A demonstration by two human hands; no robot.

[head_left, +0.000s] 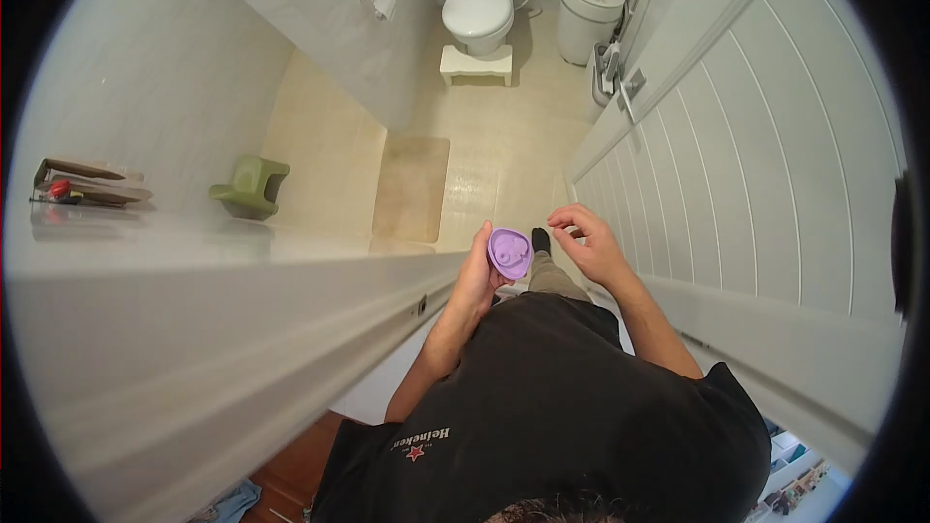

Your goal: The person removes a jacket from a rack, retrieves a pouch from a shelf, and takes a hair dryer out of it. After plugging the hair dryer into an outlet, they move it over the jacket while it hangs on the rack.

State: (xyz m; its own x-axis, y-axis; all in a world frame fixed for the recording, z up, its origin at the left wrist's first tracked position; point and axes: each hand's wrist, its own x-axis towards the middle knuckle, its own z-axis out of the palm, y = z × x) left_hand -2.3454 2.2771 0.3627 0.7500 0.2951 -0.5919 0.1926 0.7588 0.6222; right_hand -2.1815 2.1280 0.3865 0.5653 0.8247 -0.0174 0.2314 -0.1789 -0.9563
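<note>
A small purple dish-like object (510, 253) with a raised shape inside rests in my left hand (477, 273), whose fingers wrap round its left side and underside. To the right of it, my right hand (589, 242) hangs in the air, apart from the object. Its fingers are bent and spread a little, and nothing shows between them. Below the hands are a black sock (541, 240) on one foot and a light trouser leg (554, 277).
Ahead stand a toilet (479, 12), a white step stool (476, 62) and a lidded bin (590, 19). A white door (756, 136) is at right. A green stool (254, 186), a beige mat (412, 190) and a wall shelf (92, 196) are at left.
</note>
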